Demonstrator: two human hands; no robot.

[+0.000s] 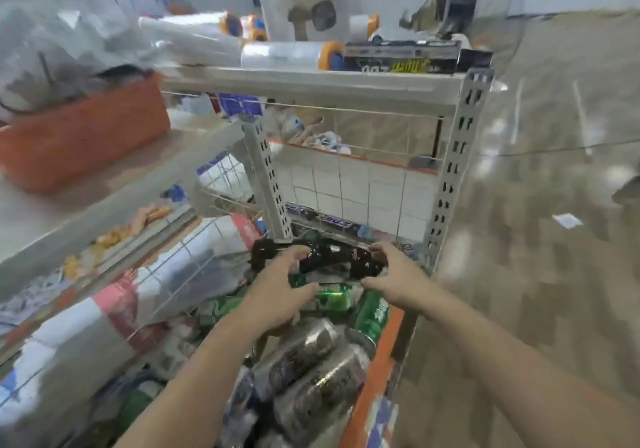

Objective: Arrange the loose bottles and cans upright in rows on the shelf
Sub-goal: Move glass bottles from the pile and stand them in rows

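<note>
A dark bottle (332, 257) is seen lying on its side at the back of the lower shelf (378, 361), just in front of 2 perforated uprights (268, 177). It is grasped at both ends: the left grip (277, 285) is curled over its left part, with the thumb underneath, and the right grip (394, 278) is clasped round its right end. Directly below the bottle, 1 green bottle (334, 297) is lying flat, and 1 green can (372, 312) is tilted beside it. Nearer the camera, 2 silver-and-dark cans (306, 347) are heaped on their sides. Further containers are blurred and cannot be counted. On the top shelf, 2 rolls of clear film (287, 54) and 1 black box (415, 56) are laid. 1 orange basket (79, 136) is set on the surface at left.
</note>
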